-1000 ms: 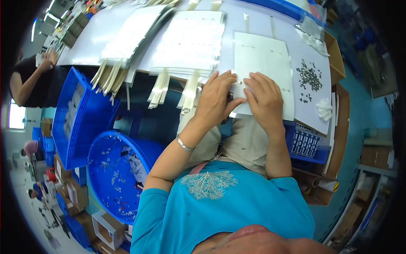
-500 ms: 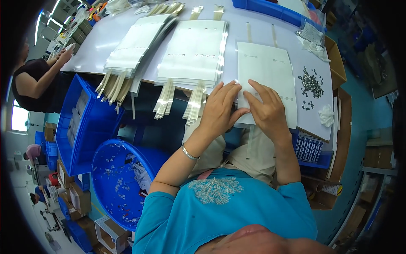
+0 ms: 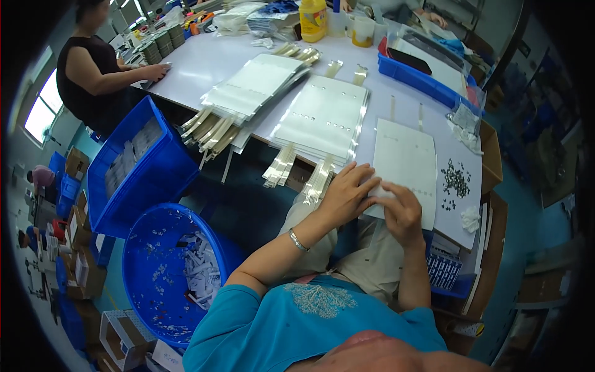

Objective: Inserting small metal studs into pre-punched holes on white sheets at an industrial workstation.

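Note:
A white flat sheet (image 3: 404, 152) with small holes or fittings lies at the table's right front, two pale strips reaching past its far edge. Over its lower left corner my two hands meet. My left hand (image 3: 348, 195) bends its fingers at the sheet's left edge, its thumb pointing at the other hand. Fingers and thumb of my right hand (image 3: 401, 214) are drawn together beside it. Whatever lies between the fingertips is too small or hidden to make out. Right of the sheet is a scatter of small dark metal pieces (image 3: 456, 180).
Left of my hands lie a stack of sheets with pale strips (image 3: 325, 111) and another stack (image 3: 251, 87). A crumpled white cloth (image 3: 470, 219) sits near the right edge. A blue tray (image 3: 427, 84) is beyond. Blue bin (image 3: 139, 248) and crate (image 3: 105, 204) stand left; a person (image 3: 93, 68) works there.
The view has shifted, showing more of the table's far side. My fingers were spread flatter on the sheet; now they are bent and drawn together at its lower left corner.

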`<state>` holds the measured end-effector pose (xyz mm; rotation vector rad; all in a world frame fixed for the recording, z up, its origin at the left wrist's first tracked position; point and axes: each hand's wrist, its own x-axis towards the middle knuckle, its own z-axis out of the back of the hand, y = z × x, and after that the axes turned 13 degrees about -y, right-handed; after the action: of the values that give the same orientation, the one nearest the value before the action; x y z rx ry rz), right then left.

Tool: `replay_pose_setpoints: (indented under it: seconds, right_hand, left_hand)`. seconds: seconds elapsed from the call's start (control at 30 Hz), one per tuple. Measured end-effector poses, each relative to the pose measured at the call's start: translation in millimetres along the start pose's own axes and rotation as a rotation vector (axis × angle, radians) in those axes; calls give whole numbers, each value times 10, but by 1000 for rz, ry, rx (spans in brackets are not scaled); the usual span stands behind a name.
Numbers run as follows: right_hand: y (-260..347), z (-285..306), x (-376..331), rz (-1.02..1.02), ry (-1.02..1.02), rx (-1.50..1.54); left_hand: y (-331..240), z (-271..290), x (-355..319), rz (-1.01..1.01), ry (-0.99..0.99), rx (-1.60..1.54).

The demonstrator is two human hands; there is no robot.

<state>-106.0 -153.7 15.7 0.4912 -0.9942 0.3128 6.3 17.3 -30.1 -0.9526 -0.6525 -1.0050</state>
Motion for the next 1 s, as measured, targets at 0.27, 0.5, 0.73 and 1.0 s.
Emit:
replay_pose_setpoints:
  seconds: [0.27, 0.5, 0.73, 1.0]
  right_hand:
    - [761, 255, -519, -107, 55, 174]
    - [956, 243, -422, -241, 197, 317]
    - [662, 347, 158, -723, 119, 399]
    - [-219, -697, 944, -864, 389, 63]
  left_hand:
    - [-15, -19, -38, 21, -45, -66]
    - [-351, 193, -10, -2, -121, -61]
    - [268, 1471, 126, 455, -372, 244]
    - [1078, 1611, -11, 1121, 213, -293]
